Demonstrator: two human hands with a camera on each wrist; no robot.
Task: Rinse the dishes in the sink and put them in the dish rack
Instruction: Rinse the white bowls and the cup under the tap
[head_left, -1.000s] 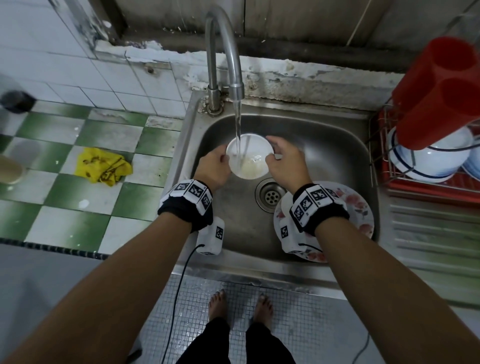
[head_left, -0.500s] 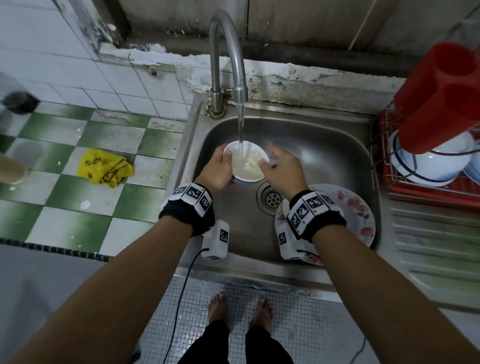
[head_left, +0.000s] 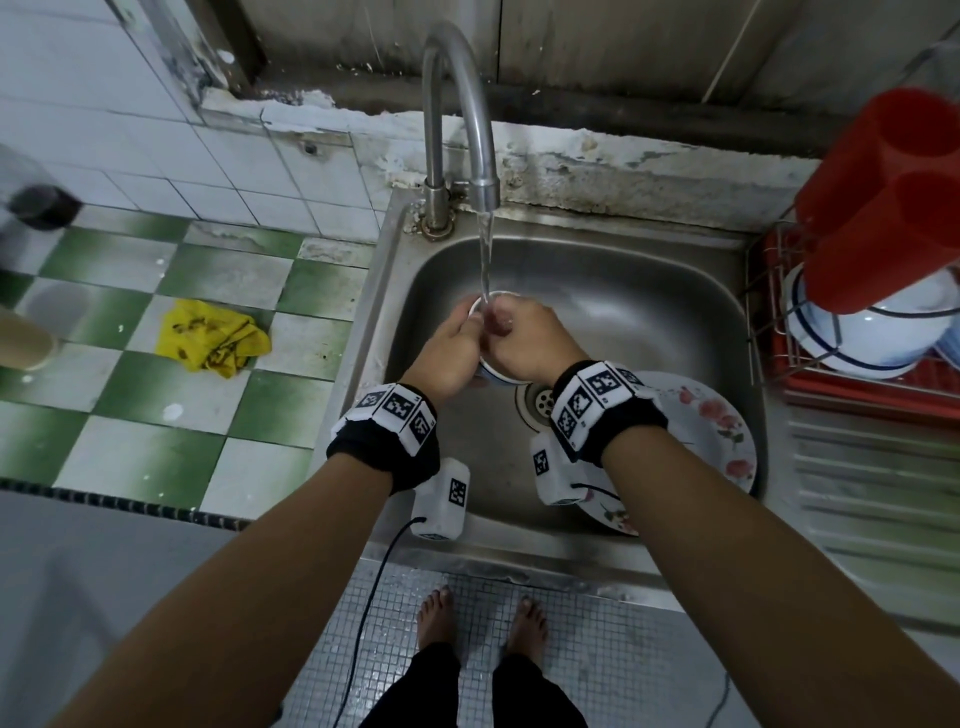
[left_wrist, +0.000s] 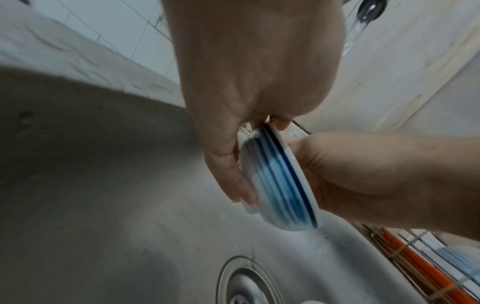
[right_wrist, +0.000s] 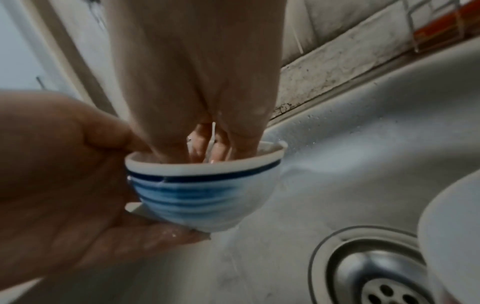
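Yellow rag (head_left: 213, 338) on checkered counter (head_left: 130, 431)

bowl (head_left: 493, 375) mostly hidden under both hands, floral plate (head_left: 722, 431) part-covered by right wrist, red cups (head_left: 883, 208) cut off

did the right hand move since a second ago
Yes. The right hand slid left from the rim of the small blue-striped bowl to cover it, fingers inside, directly under the faucet stream; the drain stays put.

Small white blue-striped bowl (right_wrist: 205, 191) upright under tap stream, floral plate (head_left: 711, 431) leaning in sink (head_left: 649, 291)
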